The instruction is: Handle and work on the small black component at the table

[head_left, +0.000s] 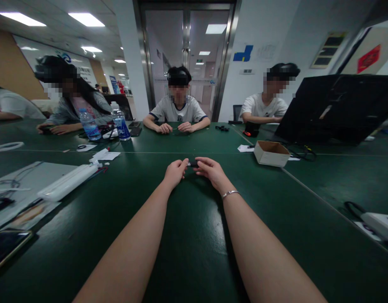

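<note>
Between my two hands, just above the green table (pixel 194 235), is a small black USB flash drive (pixel 193 164) with a silvery end pointing left. My left hand (pixel 175 173) pinches the silvery end between thumb and fingers. My right hand (pixel 212 171), with a silver bracelet at the wrist, grips the black end with its fingertips. Part of the drive is hidden by the fingers, so its details are hard to make out.
An open cardboard box (pixel 271 153) stands right of my hands, before a black monitor (pixel 335 109). Two water bottles (pixel 120 122) stand at the far left. A long white plastic-wrapped item (pixel 69 183) and a phone (pixel 10 246) lie left. Several people sit around the table.
</note>
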Demonstrator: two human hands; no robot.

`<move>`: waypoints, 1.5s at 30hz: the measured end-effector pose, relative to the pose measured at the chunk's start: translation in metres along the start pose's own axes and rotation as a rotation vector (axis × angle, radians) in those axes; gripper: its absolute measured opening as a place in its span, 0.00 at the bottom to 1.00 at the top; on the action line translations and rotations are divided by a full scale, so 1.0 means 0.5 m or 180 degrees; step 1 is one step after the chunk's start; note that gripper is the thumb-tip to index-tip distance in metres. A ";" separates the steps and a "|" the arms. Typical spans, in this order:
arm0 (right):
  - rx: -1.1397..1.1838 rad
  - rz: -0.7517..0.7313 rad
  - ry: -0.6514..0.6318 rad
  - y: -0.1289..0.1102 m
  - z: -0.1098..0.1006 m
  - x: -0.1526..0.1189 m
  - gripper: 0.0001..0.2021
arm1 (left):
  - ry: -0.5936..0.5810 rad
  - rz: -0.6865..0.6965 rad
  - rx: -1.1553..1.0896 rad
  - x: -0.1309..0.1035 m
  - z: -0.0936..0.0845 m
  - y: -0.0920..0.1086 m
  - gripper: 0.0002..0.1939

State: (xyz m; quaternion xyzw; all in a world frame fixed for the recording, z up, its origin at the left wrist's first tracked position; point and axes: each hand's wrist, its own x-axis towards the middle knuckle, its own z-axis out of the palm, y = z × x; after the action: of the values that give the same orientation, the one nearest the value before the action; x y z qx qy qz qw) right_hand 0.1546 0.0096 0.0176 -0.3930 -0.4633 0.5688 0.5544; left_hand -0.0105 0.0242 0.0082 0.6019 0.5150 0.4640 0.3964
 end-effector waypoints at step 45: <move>0.0017 0.0094 0.0189 -0.002 0.006 0.000 0.02 | -0.0010 -0.0064 -0.0391 -0.006 0.002 0.015 0.17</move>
State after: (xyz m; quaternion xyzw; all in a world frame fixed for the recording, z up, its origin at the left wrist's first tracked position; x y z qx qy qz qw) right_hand 0.1519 0.0093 0.0196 -0.4151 -0.4393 0.5662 0.5605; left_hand -0.0078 0.0201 0.0148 0.5720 0.4911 0.4898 0.4380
